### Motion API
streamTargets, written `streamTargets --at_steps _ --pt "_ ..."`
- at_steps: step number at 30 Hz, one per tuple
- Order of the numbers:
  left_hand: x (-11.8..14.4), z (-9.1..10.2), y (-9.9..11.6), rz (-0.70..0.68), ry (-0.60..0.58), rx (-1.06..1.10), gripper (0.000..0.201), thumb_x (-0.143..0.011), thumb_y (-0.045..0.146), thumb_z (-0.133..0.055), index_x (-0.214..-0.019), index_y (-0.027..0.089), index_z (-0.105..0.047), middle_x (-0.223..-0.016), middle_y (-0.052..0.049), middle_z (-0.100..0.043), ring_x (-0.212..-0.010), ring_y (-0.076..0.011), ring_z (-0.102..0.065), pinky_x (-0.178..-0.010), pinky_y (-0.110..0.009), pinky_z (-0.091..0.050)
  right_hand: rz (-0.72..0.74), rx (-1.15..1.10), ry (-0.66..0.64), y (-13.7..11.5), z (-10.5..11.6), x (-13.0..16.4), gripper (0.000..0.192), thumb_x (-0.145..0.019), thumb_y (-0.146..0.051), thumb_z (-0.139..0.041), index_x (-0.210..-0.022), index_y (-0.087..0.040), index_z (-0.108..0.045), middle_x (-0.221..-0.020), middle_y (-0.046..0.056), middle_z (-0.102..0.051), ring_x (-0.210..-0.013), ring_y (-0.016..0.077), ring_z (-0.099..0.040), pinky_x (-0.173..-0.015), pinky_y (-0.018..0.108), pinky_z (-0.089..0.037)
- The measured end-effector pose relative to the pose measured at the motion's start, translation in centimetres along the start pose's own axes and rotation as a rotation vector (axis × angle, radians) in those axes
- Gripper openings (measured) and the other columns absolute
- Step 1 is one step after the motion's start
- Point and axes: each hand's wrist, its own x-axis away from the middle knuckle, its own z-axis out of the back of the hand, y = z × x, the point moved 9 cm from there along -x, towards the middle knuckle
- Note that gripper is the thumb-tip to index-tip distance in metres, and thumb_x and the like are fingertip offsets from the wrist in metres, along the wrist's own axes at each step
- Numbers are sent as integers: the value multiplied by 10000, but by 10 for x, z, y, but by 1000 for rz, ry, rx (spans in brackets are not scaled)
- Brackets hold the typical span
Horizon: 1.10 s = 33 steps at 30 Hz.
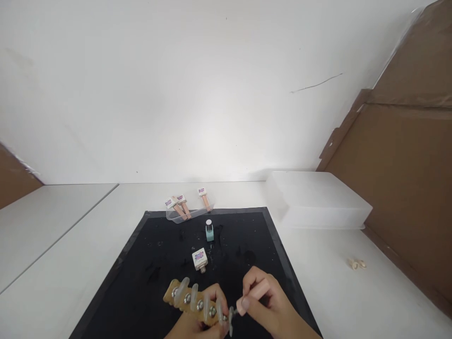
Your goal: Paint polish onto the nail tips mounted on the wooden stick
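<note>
My left hand (216,301) is closed round a gold-coloured nail tip stand (181,299) with a row of round silver studs. Several clear false nail tips (194,296) stick up from it. In my right hand (273,303) is a nail polish brush with a pink cap handle (258,291), pinched between thumb and fingers. Its brush end points left and meets, or nearly meets, the nail tip at the right end (231,320). Beyond the hands, a capless white nail polish bottle (200,259) with a purple print lies on the black mat.
A teal polish bottle (209,233) stands on the black mat (141,282). At its far edge, a clear plastic tray (173,217) holds pink-capped bottles (205,198). To the right are a white box (321,197) and small beige rings (356,263).
</note>
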Motion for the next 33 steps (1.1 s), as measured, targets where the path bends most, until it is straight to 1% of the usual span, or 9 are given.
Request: streamTargets --at_steps 2,4,9,11,15,18,22,26,33 --pt "0 -1 0 -4 -17 41 310 -733 475 -603 -736 210 -441 -603 54 -426 -535 -89 -316 -522 -263 -229 22 1 76 0 7 -2 355 -848 -407 -564 -586 -168 -590 -718 10 -516 -622 120 -508 -564 241 -369" --pt "0 -2 1 -7 -28 74 310 -730 470 -611 -738 210 -443 -603 57 -424 -537 -87 -314 -522 -259 -225 23 -9 105 1 10 -3 372 -851 -420 -557 -582 -167 -603 -727 9 -503 -617 113 -494 -550 232 -357" --pt "1 -2 8 7 12 70 318 -719 480 -621 -719 201 -467 -569 71 -393 -515 -79 -305 -508 -252 -224 14 -74 -51 -4 -3 2 317 -811 -453 -603 -661 -175 -598 -700 6 -531 -595 123 -535 -558 245 -376" --pt "1 -2 9 10 15 80 310 -722 470 -624 -710 201 -471 -560 74 -391 -505 -75 -298 -503 -249 -226 -15 -62 -60 -3 -4 2 284 -815 -435 -607 -691 -180 -598 -692 5 -544 -593 127 -540 -562 248 -383" --pt "0 -3 1 19 2 171 290 -722 443 -642 -719 206 -475 -559 69 -429 -488 -66 -292 -474 -232 -213 36 -29 96 -4 10 -3 339 -853 -407 -566 -610 -173 -589 -741 7 -510 -637 119 -507 -581 240 -384" --pt "-2 -2 -5 20 15 233 295 -702 430 -670 -722 200 -487 -553 68 -453 -473 -56 -325 -466 -218 -240 30 -59 125 1 13 -4 352 -862 -402 -557 -598 -171 -589 -763 1 -466 -605 100 -459 -538 227 -359" --pt "-5 -2 -8 69 14 278 341 -663 441 -705 -747 194 -485 -550 71 -480 -451 -55 -400 -479 -223 -323 55 -254 74 3 10 -2 262 -834 -417 -595 -706 -189 -602 -783 -8 -450 -533 73 -396 -466 211 -296" --pt "-3 0 -7 96 63 386 371 -621 448 -737 -739 197 -491 -532 79 -472 -446 -59 -419 -470 -222 -342 -31 -447 -50 10 0 0 244 -801 -428 -633 -833 -190 -591 -722 -23 -467 -448 46 -321 -435 211 -232" --pt "0 -4 -8 115 61 527 363 -611 428 -755 -750 197 -512 -524 77 -470 -462 -55 -393 -481 -220 -334 -128 -440 -152 12 -9 4 334 -768 -488 -642 -869 -169 -624 -750 -9 -457 -487 60 -390 -464 220 -285"
